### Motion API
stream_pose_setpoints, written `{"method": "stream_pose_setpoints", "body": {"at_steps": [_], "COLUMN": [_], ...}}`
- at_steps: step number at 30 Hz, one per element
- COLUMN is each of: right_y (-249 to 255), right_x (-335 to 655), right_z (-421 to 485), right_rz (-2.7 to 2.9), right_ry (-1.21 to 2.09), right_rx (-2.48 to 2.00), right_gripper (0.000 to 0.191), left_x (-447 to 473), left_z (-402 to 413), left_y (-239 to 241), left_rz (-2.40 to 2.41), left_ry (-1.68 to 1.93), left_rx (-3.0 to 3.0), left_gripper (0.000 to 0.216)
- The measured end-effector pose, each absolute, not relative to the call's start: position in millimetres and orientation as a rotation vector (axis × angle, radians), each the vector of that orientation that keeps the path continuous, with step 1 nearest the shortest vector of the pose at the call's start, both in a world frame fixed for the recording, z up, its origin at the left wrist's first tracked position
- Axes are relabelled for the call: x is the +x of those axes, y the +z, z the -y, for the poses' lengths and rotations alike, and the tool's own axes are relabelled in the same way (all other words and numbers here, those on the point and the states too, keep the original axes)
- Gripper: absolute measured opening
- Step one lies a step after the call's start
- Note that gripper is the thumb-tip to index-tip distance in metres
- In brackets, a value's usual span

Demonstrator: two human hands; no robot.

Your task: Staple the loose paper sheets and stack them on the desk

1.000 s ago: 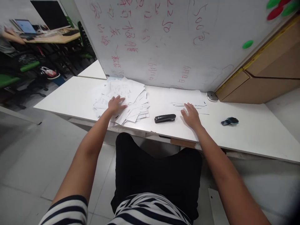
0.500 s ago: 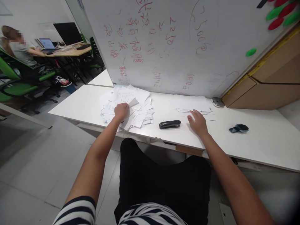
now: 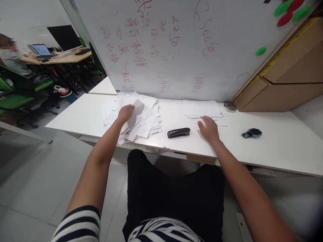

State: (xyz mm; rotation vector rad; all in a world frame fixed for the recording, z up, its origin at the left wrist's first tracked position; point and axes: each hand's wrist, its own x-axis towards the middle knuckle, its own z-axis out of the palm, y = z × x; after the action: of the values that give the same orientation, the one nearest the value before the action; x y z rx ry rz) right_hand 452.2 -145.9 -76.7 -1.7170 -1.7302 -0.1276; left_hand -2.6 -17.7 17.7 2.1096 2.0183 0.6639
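Note:
Above a loose heap of printed papers (image 3: 148,126), my left hand (image 3: 125,113) pinches a sheet of paper (image 3: 137,107) by its edge; the sheet is lifted and bent. My right hand (image 3: 209,129) rests with its fingers apart at the near edge of a stack of white sheets (image 3: 202,107), holding nothing. On the white table (image 3: 174,116), between the heap and my right hand, lies a black stapler (image 3: 178,132).
A whiteboard (image 3: 161,50) with red writing stands behind the papers. A round grey-and-white device (image 3: 229,106) and cardboard boxes (image 3: 275,90) are at the back right. A dark strap-like item (image 3: 251,133) lies on the right. A person (image 3: 15,60) sits at a desk far left.
My left hand has moved slightly up and left, raising the sheet from the heap. The view has shifted a little. My right hand stays by the stack.

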Motion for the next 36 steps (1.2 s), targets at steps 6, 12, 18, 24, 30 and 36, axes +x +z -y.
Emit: {"method": "stream_pose_setpoints", "body": {"at_steps": [6, 12, 18, 24, 30, 36], "right_y": [-75, -56, -15, -8, -10, -5], "right_x": [452, 440, 345, 318, 332, 327], "right_z": [143, 162, 236, 247, 243, 252], "right_rz": [1.752, 1.737, 1.461, 1.186, 1.431, 1.849], "right_ry": [-0.088, -0.090, 0.928, 1.127, 0.616, 0.558], "right_rx": [-1.735, -1.591, -1.179, -1.397, -1.387, -1.155], "right_gripper": [0.053, 0.053, 0.066, 0.049, 0.042, 0.045], "left_x": [20, 93, 130, 98, -7, -37], "left_z": [87, 193, 221, 210, 100, 83], "left_y": [59, 23, -35, -29, 10, -5], "left_rz": [-1.860, -1.346, -1.111, -0.980, -1.953, -2.030], "left_ry": [1.759, 1.666, 1.479, 0.962, 0.247, 0.082], "left_rx": [1.927, 2.458, 2.804, 3.088, 2.495, 2.509], "left_gripper": [0.038, 0.033, 0.041, 0.047, 0.074, 0.043]}}
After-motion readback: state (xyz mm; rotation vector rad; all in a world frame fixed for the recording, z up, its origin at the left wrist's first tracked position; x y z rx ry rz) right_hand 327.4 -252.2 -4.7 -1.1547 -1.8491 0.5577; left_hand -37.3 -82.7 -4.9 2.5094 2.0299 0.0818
